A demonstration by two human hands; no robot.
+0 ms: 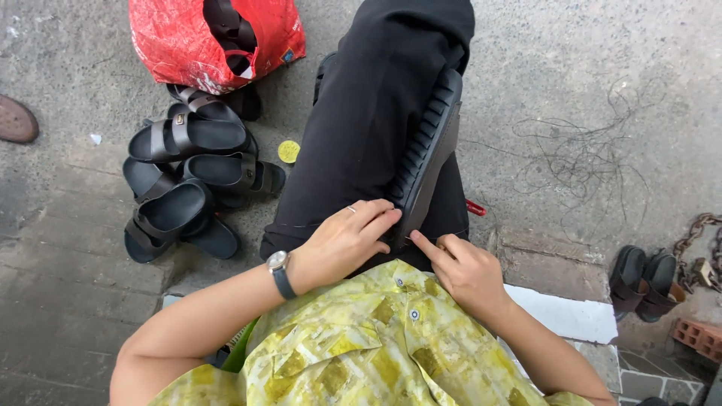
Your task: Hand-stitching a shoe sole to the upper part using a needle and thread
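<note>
- A black sandal (427, 154) lies on its edge along the person's right thigh, ridged rubber sole facing left, smooth dark underside facing right.
- The left hand (342, 242) lies curled over the sandal's near end, fingers (376, 218) pressed on the ridged sole; a ring sits on one finger and a dark-strapped watch (278, 265) circles the wrist.
- The right hand (466, 271) is half-clenched just beside the sandal's near end, forefinger stretched to the sole's edge; whether it pinches something small I cannot tell.
- The legs wear black cloth trousers (368, 113); the shirt (361, 346) is yellow-green with a blocky print and snap buttons.
- On the rough concrete floor (564, 60) to the left, a pile of black strapped sandals (188, 180) lies heaped, glossy and curved.
- Beyond the pile, a crinkled red plastic bag (180, 37) holds more black sandals.
- A small yellow round cap (289, 151) lies between pile and leg.
- At the right edge another dark pair (643, 282) lies near a rusty chain (699, 233) and a red brick (699, 338).
- Loose thin thread (594, 150) tangles on the floor at right.
</note>
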